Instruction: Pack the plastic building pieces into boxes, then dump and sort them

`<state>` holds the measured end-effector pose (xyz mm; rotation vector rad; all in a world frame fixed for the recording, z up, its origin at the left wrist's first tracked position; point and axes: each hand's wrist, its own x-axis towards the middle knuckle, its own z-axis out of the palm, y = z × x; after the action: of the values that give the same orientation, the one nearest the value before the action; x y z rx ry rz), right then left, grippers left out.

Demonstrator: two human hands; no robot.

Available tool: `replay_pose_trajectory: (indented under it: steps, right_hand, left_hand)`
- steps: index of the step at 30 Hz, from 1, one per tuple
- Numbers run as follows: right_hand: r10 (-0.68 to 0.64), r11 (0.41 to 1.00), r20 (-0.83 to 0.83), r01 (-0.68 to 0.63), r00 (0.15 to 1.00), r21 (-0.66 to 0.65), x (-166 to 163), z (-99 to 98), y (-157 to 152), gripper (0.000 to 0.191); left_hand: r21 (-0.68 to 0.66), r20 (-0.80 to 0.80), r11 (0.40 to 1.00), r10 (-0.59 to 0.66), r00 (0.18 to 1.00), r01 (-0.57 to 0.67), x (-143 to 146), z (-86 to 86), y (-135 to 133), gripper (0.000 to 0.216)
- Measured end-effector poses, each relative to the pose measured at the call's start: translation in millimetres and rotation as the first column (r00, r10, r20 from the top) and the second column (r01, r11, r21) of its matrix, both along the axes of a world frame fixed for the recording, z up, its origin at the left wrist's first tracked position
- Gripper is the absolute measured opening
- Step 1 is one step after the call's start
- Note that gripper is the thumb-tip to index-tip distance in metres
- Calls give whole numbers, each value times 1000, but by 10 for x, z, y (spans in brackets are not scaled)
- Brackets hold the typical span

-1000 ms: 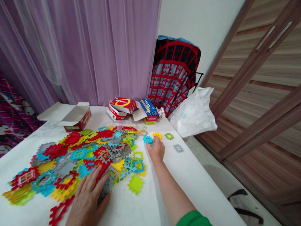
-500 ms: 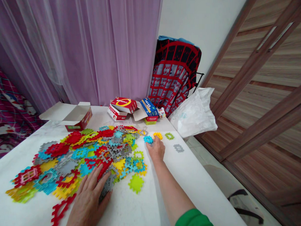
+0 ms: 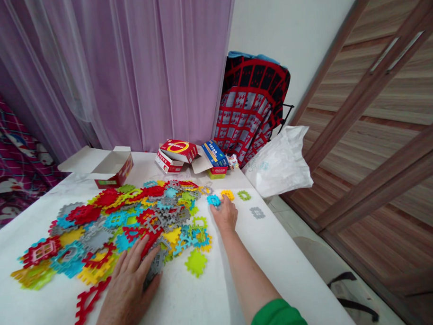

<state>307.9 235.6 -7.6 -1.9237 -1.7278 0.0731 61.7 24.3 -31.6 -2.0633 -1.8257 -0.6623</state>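
My left hand (image 3: 131,281) lies with fingers stretched out on the near edge of a heap of plastic interlocking tiles (image 3: 98,239). Its fingertips touch red and grey pieces. To the right of the heap, my right hand (image 3: 225,214) has its thumb and fingers at a small blue square tile (image 3: 213,200) on the table. A yellow tile (image 3: 227,195) sits just past those fingertips, partly covered by them. Farther right are a green ring-like tile (image 3: 243,195) and a grey square tile (image 3: 257,212). A lime green tile (image 3: 196,263) rests between my hands.
On the white table (image 3: 193,305), an opened box (image 3: 113,171) stands at the back left. Red boxes (image 3: 177,152) and a blue box (image 3: 215,155) are at the back middle. A white bag (image 3: 280,162) hangs by the right edge, near a covered chair (image 3: 251,99). A stool (image 3: 326,258) stands below.
Almost nothing differs. Both hands hold nearly the same places, and the view has shifted very slightly.
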Motion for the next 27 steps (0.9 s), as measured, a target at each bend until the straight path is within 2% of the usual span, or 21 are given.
replay_pose_trajectory:
  steps: [20, 24, 27]
  right_hand:
    - [-9, 1000, 15, 9, 1000, -23, -13, -18, 8, 61]
    - [-9, 1000, -61, 9, 998, 8, 6, -48, 25, 59]
    - [2, 997, -197, 12, 980, 70, 52, -105, 65, 50]
  left_hand:
    - [-5, 8, 1000, 0, 1000, 0, -4, -12, 2, 47]
    - [2, -14, 1000, 5, 1000, -5, 24, 28, 7, 44]
    - [27, -21, 1000, 4, 1000, -4, 37, 40, 21, 41]
